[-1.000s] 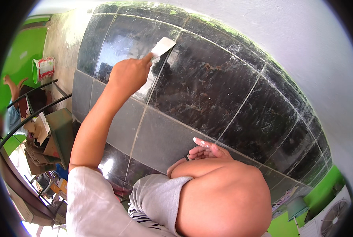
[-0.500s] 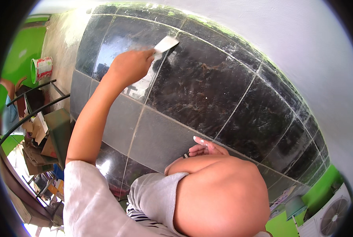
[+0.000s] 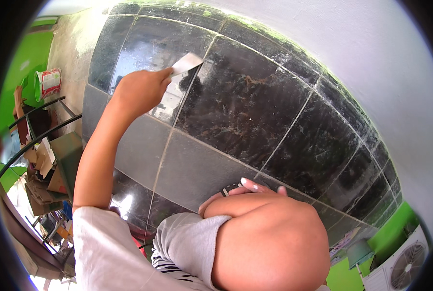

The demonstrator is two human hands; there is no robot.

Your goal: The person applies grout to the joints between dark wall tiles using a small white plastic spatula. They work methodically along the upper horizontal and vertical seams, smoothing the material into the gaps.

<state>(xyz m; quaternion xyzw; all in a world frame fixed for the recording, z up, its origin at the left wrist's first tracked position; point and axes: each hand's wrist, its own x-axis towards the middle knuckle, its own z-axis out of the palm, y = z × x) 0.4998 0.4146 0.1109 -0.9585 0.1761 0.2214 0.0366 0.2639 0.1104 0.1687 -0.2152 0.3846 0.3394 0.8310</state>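
Note:
My left hand [image 3: 142, 94] is closed round a putty knife [image 3: 186, 63]. Its pale, flat blade lies against the dark tiled wall [image 3: 245, 102], with the blade's edge by a light grout line [image 3: 193, 89]. Wet, shiny smears show on the tile around it. Lower down, past a bare knee [image 3: 269, 237], the fingers of my right hand [image 3: 257, 186] reach out with nothing visible in them. White residue marks one fingertip, and the rest of that hand is hidden. Close to it shows part of a foot with a black and white strap [image 3: 232, 188].
At the far left another person's raised arm [image 3: 19, 101] shows near a red and white bucket [image 3: 48, 83]. Black metal bars [image 3: 41, 136] and cardboard pieces [image 3: 41, 160] are nearer. An air-conditioner unit [image 3: 405, 266] stands at lower right; a white wall [image 3: 371, 43] borders the tiles.
My left hand has moved the putty knife left and slightly down along the grout line. The right hand's fingers have sunk lower behind the knee. The other person's arm has risen.

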